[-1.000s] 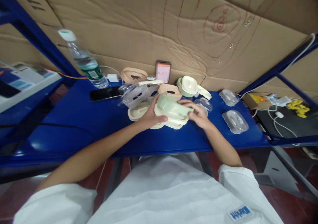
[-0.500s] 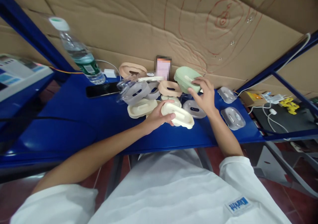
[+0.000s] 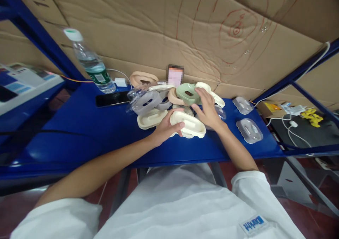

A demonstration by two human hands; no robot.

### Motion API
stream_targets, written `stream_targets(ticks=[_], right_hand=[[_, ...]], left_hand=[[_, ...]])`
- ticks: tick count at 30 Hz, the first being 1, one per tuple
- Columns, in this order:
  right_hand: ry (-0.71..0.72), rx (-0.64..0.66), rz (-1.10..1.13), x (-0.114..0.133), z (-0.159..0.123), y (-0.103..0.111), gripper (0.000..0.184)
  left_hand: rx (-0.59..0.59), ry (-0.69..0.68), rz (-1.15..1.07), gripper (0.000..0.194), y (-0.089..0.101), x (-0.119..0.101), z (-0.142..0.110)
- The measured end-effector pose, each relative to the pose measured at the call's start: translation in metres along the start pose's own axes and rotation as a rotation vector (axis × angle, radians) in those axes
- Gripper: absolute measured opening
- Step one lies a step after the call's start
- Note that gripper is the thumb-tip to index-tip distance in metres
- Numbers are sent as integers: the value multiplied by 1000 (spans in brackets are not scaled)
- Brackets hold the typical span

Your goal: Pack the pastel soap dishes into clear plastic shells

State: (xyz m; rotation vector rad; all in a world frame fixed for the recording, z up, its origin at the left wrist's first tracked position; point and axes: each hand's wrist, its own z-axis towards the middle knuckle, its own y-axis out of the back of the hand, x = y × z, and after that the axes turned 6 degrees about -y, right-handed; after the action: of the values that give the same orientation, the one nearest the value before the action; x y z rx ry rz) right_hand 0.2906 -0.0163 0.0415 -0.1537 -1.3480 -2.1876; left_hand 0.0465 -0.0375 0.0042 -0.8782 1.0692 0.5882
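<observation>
My left hand (image 3: 168, 127) is closed round the left end of a cream soap dish (image 3: 194, 126), thumb on top, its hollow side facing up. My right hand (image 3: 208, 108) has thumb and fingers apart at the right edge of a green soap dish (image 3: 184, 90) with a dark slot. Whether the fingertips touch that edge I cannot tell. The green dish rests on a peach one (image 3: 173, 97) in the pile. Grey dishes (image 3: 144, 103) and another cream dish (image 3: 152, 119) lie left of my hands. Behind my right hand sits a long cream piece (image 3: 218, 99).
Two clear lids (image 3: 243, 105) lie at the right of the blue table (image 3: 106, 136). A water bottle (image 3: 96, 71) and a black phone (image 3: 111, 99) are at the left. Cardboard (image 3: 132, 27) walls the back, and blue frame posts (image 3: 45, 45) flank the sides.
The two dishes held together came apart. My right hand carried the green one up and right, then left and down onto the pile. My left hand kept the cream dish.
</observation>
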Motion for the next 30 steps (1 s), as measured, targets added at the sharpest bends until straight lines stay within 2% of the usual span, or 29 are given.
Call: stream_targets(ticks=[2, 4, 6, 8, 11, 14, 17, 20, 23, 25, 27, 30], right_hand=[[94, 2, 110, -1, -12, 14, 62], [210, 56, 204, 2, -25, 20, 52], [288, 115, 248, 6, -36, 17, 43], [306, 120, 236, 10, -44, 8, 41], [295, 74, 181, 13, -51, -1, 38], [275, -14, 144, 11, -53, 7, 30], [271, -128, 90, 7, -41, 31, 29], [254, -118, -16, 2, -11, 53, 28], [226, -46, -73, -11, 25, 59, 33], [209, -53, -63, -26, 42, 57, 41], [179, -98, -52, -40, 49, 55, 45], [118, -180, -67, -59, 43, 60, 44]], left_hand=[[-50, -25, -3, 75, 2, 1, 1], [-112, -44, -5, 72, 4, 4, 2], [-161, -60, -13, 72, 5, 6, 4], [-183, -73, -38, 74, 5, 8, 5], [-160, -72, -112, 86, 5, 6, 7], [-37, -28, -211, 103, 6, 0, 9], [142, 53, -274, 110, 6, -2, 8], [254, 132, -282, 103, 4, 3, 5], [283, 167, -248, 98, 3, 8, 3], [279, 161, -215, 93, 3, 10, 3], [268, 146, -184, 85, 5, 10, 3], [258, 136, -144, 75, 6, 9, 4]])
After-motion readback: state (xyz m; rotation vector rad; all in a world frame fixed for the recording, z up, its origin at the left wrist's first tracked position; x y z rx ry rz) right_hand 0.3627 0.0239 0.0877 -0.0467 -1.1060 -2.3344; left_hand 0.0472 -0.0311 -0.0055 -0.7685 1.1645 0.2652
